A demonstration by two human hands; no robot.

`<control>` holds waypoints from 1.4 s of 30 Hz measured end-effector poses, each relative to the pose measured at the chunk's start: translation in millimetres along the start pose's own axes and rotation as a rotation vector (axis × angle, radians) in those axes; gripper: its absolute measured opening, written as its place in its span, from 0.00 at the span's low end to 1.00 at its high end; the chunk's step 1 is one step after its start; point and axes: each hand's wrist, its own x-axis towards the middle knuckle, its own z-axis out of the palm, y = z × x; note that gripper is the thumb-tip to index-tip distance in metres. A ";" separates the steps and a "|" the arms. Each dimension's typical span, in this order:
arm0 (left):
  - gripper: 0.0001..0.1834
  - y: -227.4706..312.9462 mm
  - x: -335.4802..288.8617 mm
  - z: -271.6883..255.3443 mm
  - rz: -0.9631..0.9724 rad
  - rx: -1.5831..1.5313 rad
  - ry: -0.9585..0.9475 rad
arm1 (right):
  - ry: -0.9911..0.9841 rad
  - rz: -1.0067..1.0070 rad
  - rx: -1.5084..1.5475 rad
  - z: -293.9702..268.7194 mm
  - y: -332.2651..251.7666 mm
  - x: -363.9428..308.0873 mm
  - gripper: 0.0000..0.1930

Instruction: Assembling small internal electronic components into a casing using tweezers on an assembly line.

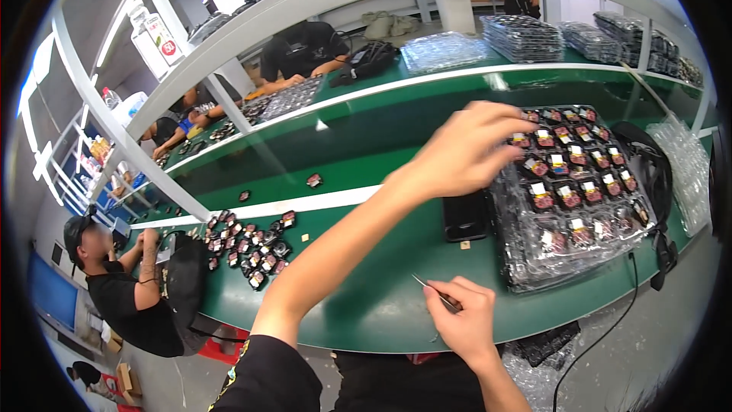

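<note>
My left hand reaches across to the far left corner of a clear plastic tray. Its thumb and fingers straddle a small black module with a pale label, in line with a row in the tray. Several like modules fill the tray's rows, and other trays seem stacked beneath. Close to the bench's near edge, my right hand is closed around slim metal tweezers, the tip pointing left and away from me. A loose heap of modules lies left of my left forearm.
A black phone lies against the tray's left side. Right of the tray are a black bag and bubble wrap. A co-worker sits at left. More tray stacks stand on the far bench, beyond the white frame.
</note>
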 end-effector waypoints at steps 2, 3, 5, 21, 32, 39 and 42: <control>0.21 -25.9 -64.9 -43.0 -0.238 0.173 -0.014 | -0.009 0.012 0.007 -0.5 4.7 -0.4 0.06; 0.20 -42.3 -102.8 -64.3 -0.361 0.300 -0.069 | -0.019 0.023 -0.001 0.3 5.9 -0.9 0.06; 0.22 -65.7 -186.1 -107.2 -0.604 0.601 -0.210 | -0.041 0.019 0.000 3.0 2.6 0.0 0.06; 0.26 34.4 -235.8 -89.9 -0.474 0.087 -0.370 | 0.037 0.090 -0.108 2.2 -2.2 -2.3 0.06; 0.48 90.0 -241.8 -64.8 -0.594 0.085 -0.181 | -0.023 0.083 -0.134 4.5 -1.1 4.0 0.10; 0.33 88.3 -250.0 -65.0 -0.636 0.077 -0.245 | -0.085 0.038 -0.162 6.7 -0.4 8.3 0.11; 0.30 86.7 -250.9 -66.5 -0.634 0.012 -0.287 | -0.121 0.041 -0.137 5.0 -1.9 12.3 0.11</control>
